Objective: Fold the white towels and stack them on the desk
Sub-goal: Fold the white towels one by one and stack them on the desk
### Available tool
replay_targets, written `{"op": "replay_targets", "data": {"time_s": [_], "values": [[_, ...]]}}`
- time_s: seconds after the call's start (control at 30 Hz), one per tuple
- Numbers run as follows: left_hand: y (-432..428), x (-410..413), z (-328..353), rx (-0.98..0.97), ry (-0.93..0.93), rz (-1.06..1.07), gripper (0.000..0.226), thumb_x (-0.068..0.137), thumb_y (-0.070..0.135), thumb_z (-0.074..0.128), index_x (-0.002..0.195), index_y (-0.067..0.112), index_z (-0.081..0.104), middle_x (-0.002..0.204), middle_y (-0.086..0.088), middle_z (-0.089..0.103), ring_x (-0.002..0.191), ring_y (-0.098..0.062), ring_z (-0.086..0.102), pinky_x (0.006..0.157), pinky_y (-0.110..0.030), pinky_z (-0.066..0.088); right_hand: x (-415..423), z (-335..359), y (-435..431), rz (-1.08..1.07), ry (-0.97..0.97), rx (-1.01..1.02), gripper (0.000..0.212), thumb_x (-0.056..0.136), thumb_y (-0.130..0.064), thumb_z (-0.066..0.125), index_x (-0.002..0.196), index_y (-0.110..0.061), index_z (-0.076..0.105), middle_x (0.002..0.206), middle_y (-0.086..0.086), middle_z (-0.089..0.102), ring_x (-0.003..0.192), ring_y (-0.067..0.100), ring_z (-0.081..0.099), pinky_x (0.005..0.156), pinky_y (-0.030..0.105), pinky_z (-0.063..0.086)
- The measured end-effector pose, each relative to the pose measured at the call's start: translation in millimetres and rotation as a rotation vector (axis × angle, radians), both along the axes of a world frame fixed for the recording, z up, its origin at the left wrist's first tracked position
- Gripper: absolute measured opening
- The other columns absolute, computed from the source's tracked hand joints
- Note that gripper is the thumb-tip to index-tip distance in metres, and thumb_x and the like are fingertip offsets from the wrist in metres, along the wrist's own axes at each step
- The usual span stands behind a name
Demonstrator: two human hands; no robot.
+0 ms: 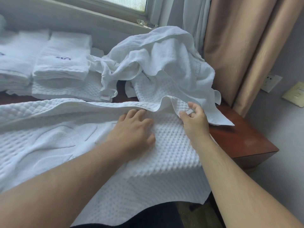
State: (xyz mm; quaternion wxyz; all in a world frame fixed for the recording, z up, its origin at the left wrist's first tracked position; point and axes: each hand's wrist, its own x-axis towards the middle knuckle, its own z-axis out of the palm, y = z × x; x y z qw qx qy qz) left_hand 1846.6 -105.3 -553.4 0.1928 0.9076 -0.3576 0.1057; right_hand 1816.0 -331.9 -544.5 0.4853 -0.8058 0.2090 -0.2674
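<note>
Entry: waffle towel [164, 153] on counter [246, 139]; fold in hand, I judge. left grip [134, 129] flat, pressing; right grip [195, 120] pinches its edge, 1 o'clock. Next: carry edge over, align.

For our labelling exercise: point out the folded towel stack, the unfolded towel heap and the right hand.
folded towel stack [63, 63]: head view, top towel's face.
unfolded towel heap [164, 51]: head view, its crumpled top.
right hand [195, 125]: head view, middle of hand.

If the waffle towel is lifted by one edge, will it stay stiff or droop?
Likely floppy: the waffle towel ripples where the right hand pinches its edge and drapes over the desk. Its bumpy weave probably resists slipping.
</note>
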Motion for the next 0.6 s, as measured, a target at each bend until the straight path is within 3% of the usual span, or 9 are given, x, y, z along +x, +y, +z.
{"op": "replay_targets", "data": {"time_s": [0.1, 0.2, 0.37, 0.43, 0.53, 0.6], "values": [[3.2, -10.1, 6.3, -0.103, -0.194, -0.043, 0.037, 0.093, 0.035, 0.057, 0.129, 0.026, 0.059, 0.138, 0.003, 0.053, 0.127, -0.023, 0.042, 0.105, -0.040, 0.034, -4.3, 0.8, -6.1, -0.015, -0.177, 0.261, 0.024, 0.093, -0.018, 0.060, 0.113, -0.028, 0.067, 0.067, -0.013, 0.059, 0.055, 0.004, 0.050, 0.050, 0.018, 0.045], [3.8, -12.7, 8.9, -0.132, -0.339, 0.063, 0.053, 0.079, 0.014, 0.073, 0.130, 0.018, 0.060, 0.135, -0.005, 0.055, 0.123, -0.030, 0.048, 0.100, -0.046, 0.039, -14.1, 9.9, -20.2, -0.120, -0.373, 0.555, 0.026, 0.095, -0.005, 0.050, 0.105, -0.023, 0.065, 0.072, -0.005, 0.060, 0.055, 0.007, 0.053, 0.054, 0.023, 0.044], [7.5, -8.2, 9.8, -0.031, -0.271, 0.299, 0.068, 0.083, 0.011, 0.067, 0.147, 0.019, 0.046, 0.149, -0.006, 0.046, 0.136, -0.031, 0.040, 0.107, -0.046, 0.027, -33.3, 11.1, -41.2, -0.248, -0.423, 0.400, 0.026, 0.095, -0.009, 0.046, 0.107, -0.028, 0.059, 0.080, 0.002, 0.064, 0.054, 0.007, 0.058, 0.051, 0.023, 0.049], [9.0, -6.1, 10.2, -0.001, -0.242, 0.312, 0.055, 0.085, 0.013, 0.063, 0.139, 0.023, 0.055, 0.139, -0.001, 0.054, 0.130, -0.028, 0.044, 0.107, -0.043, 0.020, -39.8, 4.9, -40.3, -0.278, -0.413, 0.394, 0.027, 0.096, -0.009, 0.045, 0.108, -0.030, 0.057, 0.091, 0.004, 0.064, 0.061, 0.009, 0.059, 0.054, 0.026, 0.050], [10.3, -7.1, 12.6, 0.035, -0.267, 0.249, 0.028, 0.087, 0.012, 0.062, 0.112, 0.023, 0.069, 0.112, 0.004, 0.066, 0.107, -0.026, 0.055, 0.100, -0.042, 0.025, -42.4, 2.7, -35.1, -0.418, -0.317, 0.218, 0.026, 0.097, -0.011, 0.039, 0.109, -0.029, 0.054, 0.117, 0.008, 0.064, 0.096, 0.017, 0.066, 0.082, 0.036, 0.054], [12.0, -8.9, 13.0, 0.003, -0.319, 0.170, 0.024, 0.084, 0.010, 0.066, 0.106, 0.018, 0.070, 0.102, -0.001, 0.066, 0.094, -0.030, 0.057, 0.087, -0.045, 0.038, -41.8, 5.9, -30.6, -0.492, -0.241, 0.038, 0.024, 0.096, -0.013, 0.037, 0.110, -0.027, 0.052, 0.111, 0.004, 0.063, 0.086, 0.000, 0.060, 0.073, 0.022, 0.046]]}}
